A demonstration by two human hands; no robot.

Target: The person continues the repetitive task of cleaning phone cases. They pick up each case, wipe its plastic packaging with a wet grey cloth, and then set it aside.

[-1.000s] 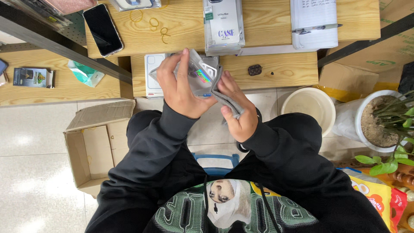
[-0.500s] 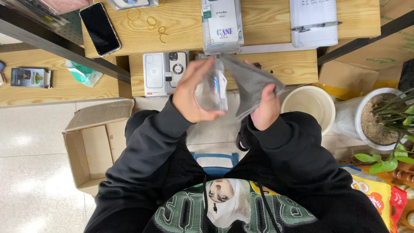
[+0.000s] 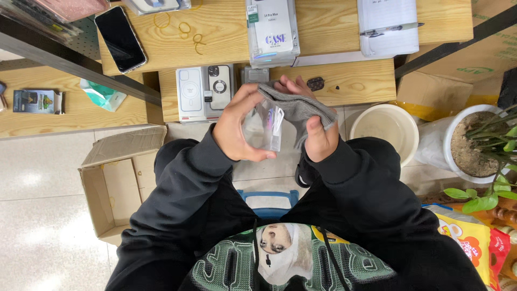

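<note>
left hand (image 3: 237,126) curled gripping clear phone case (image 3: 262,126), right hand (image 3: 318,134) clutching grey cloth (image 3: 296,105)

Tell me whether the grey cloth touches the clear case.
Touching. The head view shows the grey cloth, under the right hand, draped over the clear case in the left hand.

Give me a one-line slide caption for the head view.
Left hand holds a clear phone case while right hand presses a grey cloth on it.
</note>
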